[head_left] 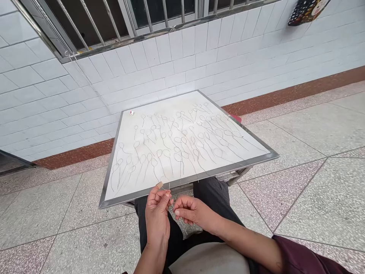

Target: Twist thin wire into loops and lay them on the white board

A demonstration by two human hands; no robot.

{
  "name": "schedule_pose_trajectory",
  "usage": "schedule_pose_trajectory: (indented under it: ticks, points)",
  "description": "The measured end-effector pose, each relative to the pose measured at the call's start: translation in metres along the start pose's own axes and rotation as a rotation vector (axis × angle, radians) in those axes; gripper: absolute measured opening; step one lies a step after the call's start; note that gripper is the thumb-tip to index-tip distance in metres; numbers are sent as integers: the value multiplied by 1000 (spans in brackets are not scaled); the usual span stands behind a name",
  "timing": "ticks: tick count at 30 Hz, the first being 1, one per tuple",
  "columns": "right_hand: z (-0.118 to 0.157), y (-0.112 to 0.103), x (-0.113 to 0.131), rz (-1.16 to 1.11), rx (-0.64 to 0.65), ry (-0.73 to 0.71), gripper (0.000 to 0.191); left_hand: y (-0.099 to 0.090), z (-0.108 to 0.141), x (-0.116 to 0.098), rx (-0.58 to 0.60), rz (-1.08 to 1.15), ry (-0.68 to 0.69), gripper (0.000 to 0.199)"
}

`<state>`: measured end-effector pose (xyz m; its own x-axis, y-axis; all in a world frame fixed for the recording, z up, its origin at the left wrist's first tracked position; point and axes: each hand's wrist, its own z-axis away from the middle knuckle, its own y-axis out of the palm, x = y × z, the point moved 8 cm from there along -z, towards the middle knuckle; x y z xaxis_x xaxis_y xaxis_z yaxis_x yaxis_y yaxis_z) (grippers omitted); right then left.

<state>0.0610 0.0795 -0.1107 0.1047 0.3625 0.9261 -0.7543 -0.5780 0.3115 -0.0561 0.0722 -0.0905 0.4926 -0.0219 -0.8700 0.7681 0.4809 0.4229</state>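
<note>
My left hand is closed, pinching a thin wire between thumb and fingers just off the table's front edge. A tan band, like tape, wraps one of its fingertips. Close beside it, my right hand is closed on the same wire lower down, its thumb pressed to the index finger. From there the wire's tail hangs down over my lap. Behind the hands, several looped wires with long tails lie spread over the white tabletop; each has a roundish loop at one end.
The square table has a grey metal edge. A small white-and-red object sits in its far left corner. Beyond stands a white tiled wall with a barred window. Something red shows past the table's right side.
</note>
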Motion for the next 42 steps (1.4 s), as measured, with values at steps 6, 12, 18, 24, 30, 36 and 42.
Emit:
schedule_pose_trajectory:
  ticks: [6, 12, 18, 24, 30, 36, 42]
  points:
    - [-3, 6, -7, -4, -12, -2, 43, -7, -1, -1, -31, 41, 30, 49]
    - [-3, 6, -6, 1, -34, -3, 44, -8, 1, 0, 0, 57, -6, 49]
    - [-1, 3, 1, 3, -66, -23, 46, -7, 4, 2, 39, 43, -41, 47]
    - [2, 3, 4, 28, -69, -38, 44, -7, 6, 2, 57, 13, -54, 44]
    - [2, 3, 3, 40, -72, -15, 43, -5, 5, 1, 61, -20, -31, 42]
    - [1, 5, 4, 52, -55, -8, 45, -5, 6, -1, 41, -30, -13, 41]
    - [1, 5, 0, 79, -27, -3, 44, -4, 6, -3, 29, -21, 12, 38]
